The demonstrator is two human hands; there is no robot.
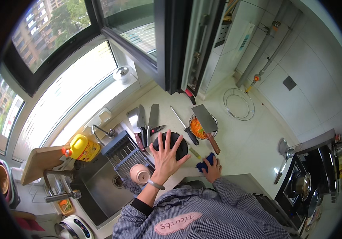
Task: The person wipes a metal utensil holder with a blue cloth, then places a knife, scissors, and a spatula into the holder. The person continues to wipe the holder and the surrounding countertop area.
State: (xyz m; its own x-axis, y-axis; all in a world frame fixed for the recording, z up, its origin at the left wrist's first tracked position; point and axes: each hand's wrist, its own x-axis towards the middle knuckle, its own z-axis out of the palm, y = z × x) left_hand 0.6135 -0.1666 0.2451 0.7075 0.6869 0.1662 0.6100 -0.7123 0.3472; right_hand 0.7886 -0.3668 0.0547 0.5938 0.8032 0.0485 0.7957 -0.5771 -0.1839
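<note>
My left hand [166, 159], fingers spread wide, is over a round black object [180, 146] on the counter and hides much of it. I cannot tell how firmly the palm rests on it. My right hand [213, 171] grips a bunched dark blue cloth [205, 163] against the countertop near its front edge. Close to the cloth lies a thin yellow-green strip [195, 152]. A cleaver [204, 118] with a wooden handle rests across a bowl of shredded carrot [195, 127]. Left of that bowl is a sharpening steel [186, 128] with a black handle.
Several knives [153, 116] lie together beyond my left hand. The sink [105, 194] holds a drying rack [126, 155] with a pink bowl [140, 174]. A yellow jug [85, 148] stands behind it. An open window sash [174, 44] overhangs the counter. The gas hob [290, 179] is at right.
</note>
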